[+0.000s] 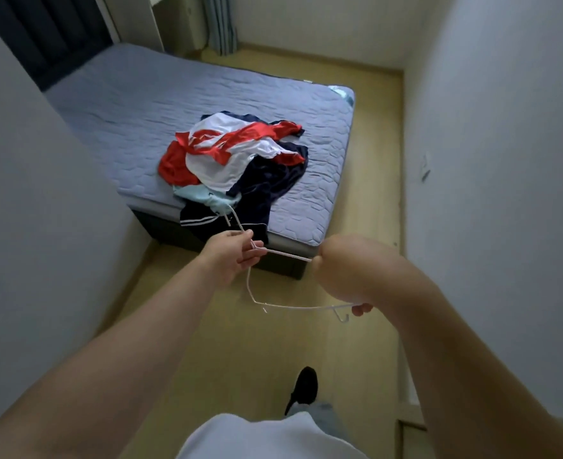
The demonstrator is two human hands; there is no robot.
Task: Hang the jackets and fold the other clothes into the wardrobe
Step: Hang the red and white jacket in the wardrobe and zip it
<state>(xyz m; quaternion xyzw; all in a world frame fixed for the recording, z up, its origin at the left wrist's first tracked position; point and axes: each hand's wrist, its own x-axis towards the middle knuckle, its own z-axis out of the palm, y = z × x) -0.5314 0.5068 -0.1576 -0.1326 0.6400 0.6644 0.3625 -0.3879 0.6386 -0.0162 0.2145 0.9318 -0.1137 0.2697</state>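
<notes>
At the foot of the bed (306, 200) a person stands holding thin white hangers (306, 307) out in front, above the floor (240, 342). There seems to be more than one, crossed together, though I cannot count them. The left hand (233, 260) has its fingers curled round the wire where the pieces meet. The right hand (346, 270) is turned away from me, but a fingertip shows pinching the lower bar near a small hook. So both hands are closed on the wire and neither is free for cloth.

The clothes lie in a pile (237, 157) at the near corner of the bed, with some dark cloth hanging over the edge. Red, white and navy pieces lie on top, and they look to me like track jackets. The wardrobe is out of sight.

As I judge it, the step in hand is readying one hanger for the first jacket. To do it well, they should work the wires apart gently, not tug, since thin wire bends and hooks snag. One hand should keep a single hanger by its neck and drop the spare on the bare cover beside the pile, not on it. The freed hand can then lift the top jacket by its collar, so it comes away without dragging the overhanging pieces down.
</notes>
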